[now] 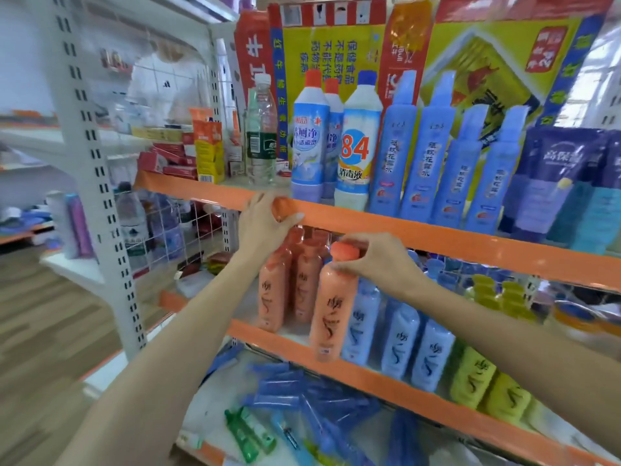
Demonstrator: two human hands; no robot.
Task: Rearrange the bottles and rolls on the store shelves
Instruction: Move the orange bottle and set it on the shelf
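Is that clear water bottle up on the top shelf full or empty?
Empty, it seems: the clear water bottle shows no water line, and the shelf's backing shows through it. Its cap is on.

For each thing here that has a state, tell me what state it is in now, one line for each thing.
Left hand: fingers curled over the orange edge of the upper shelf.
Right hand: grips the neck of the front orange bottle.
Front orange bottle: upright, capped, at the shelf's front edge.
Other orange bottles: upright, behind it.
Clear water bottle: upright, capped, looks nearly empty.
84 bottle: upright, capped.
Blue rolls: lying loose on the bottom shelf.
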